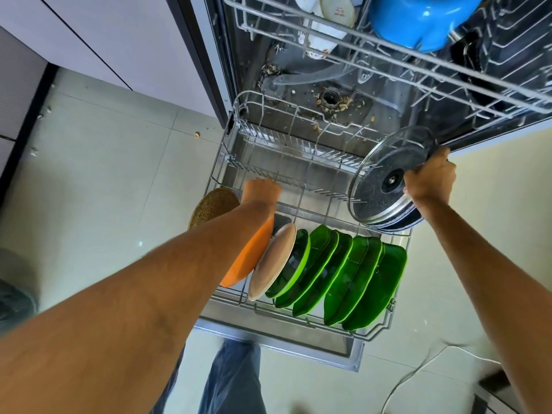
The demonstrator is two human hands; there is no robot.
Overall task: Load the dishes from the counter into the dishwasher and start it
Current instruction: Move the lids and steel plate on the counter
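The dishwasher's lower rack (227,162) is pulled out over the open door. Along its front row stand an orange plate (251,258), a beige plate (273,261) and several green plates (352,276). My right hand (430,177) grips a glass pot lid (385,180) together with a dark pan (403,221) beneath it, held tilted over the rack's right side. My left hand (260,189) is curled over the rack's wires near the left middle; what its fingers hold is hidden.
The upper rack (388,58) is pulled out above, holding a blue pot (418,19) and white cups (328,13). Food scraps lie around the tub's drain (330,100). My shoe (212,204) is left of the rack. A white cable (418,369) runs over the floor at right.
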